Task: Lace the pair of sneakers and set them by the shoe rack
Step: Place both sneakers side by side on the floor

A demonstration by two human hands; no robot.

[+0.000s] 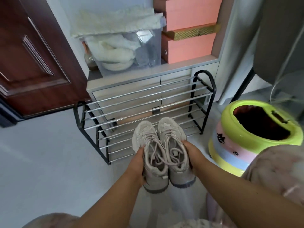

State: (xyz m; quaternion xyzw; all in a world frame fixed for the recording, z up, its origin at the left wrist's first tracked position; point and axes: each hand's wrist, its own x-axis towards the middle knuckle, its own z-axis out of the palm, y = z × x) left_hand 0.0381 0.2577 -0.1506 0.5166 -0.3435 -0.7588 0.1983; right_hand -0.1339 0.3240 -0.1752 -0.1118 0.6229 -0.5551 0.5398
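Two pale grey-beige sneakers are held side by side above the floor, toes pointing at the shoe rack (144, 102). My left hand (137, 163) grips the outer side of the left sneaker (148, 145). My right hand (195, 155) grips the outer side of the right sneaker (172, 142). Both shoes show laces threaded through the eyelets, with loose ends lying over the tongues. The rack is a black frame with two tiers of chrome bars and holds no shoes. The sneakers' toes overlap the rack's lower front bars in view.
A striped lime, pink and blue stool-like container (250, 134) stands right of the rack. Behind the rack is a low white cabinet (125, 94) carrying a clear bin of fluffy cloth (125, 51) and orange boxes (189, 30). A dark wooden door (32, 60) is at left.
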